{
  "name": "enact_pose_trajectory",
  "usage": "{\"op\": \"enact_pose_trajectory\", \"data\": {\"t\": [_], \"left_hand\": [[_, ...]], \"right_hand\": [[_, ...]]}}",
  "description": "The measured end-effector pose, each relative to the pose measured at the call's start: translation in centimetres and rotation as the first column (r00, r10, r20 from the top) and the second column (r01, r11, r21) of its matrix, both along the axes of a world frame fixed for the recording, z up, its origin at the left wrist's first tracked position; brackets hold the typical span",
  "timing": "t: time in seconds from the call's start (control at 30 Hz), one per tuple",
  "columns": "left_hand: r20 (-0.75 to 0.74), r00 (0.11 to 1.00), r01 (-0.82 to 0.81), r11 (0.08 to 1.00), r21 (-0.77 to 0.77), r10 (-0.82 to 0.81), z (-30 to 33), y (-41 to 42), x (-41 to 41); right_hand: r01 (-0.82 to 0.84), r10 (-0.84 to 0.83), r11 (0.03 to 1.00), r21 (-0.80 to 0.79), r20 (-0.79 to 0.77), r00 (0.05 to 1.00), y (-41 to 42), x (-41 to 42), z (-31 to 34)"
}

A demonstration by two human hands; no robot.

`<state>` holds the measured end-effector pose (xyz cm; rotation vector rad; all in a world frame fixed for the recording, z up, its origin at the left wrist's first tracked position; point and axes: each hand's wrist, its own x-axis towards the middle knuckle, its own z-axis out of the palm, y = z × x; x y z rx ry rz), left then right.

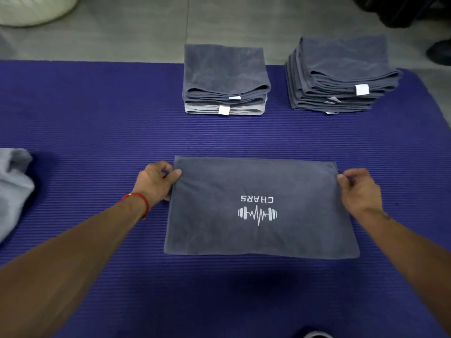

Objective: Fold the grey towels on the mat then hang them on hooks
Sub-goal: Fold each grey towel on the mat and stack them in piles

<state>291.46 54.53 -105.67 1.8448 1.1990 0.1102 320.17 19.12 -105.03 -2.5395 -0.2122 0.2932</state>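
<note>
A dark grey towel (261, 181) with a white dumbbell logo lies flat and folded on the blue ribbed mat (97, 118), straight in front of me. My left hand (158, 181) pinches the towel's far left corner. At the far right corner my right hand (358, 189) pinches the edge too. Both far corners are held between thumb and fingers, close to the mat.
Two stacks of folded grey towels stand at the mat's far edge, one at the middle (225, 79) and a taller one to the right (339, 74). A crumpled lighter grey towel (13, 189) lies at the left edge. Grey floor (122, 28) lies beyond the mat.
</note>
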Motion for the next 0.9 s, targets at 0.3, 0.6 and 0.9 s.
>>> {"op": "enact_pose_trajectory", "data": {"t": [0.3, 0.6, 0.9], "left_hand": [[-0.087, 0.981, 0.186, 0.975, 0.123, -0.176, 0.9, -8.7, -8.0], [-0.213, 0.934, 0.345, 0.881, 0.323, -0.288, 1.7, -7.4, -7.5], [-0.561, 0.392, 0.847, 0.047, 0.530, -0.729, -2.5, -14.2, 1.5]], "right_hand": [[-0.127, 0.140, 0.969, -0.211, 0.048, 0.989, -5.8, -7.0, -1.0], [-0.165, 0.159, 0.862, -0.479, -0.053, 0.986, -5.7, -7.9, 0.4], [-0.170, 0.080, 0.903, -0.395, -0.234, 0.969, -2.8, -3.4, 0.4]]}}
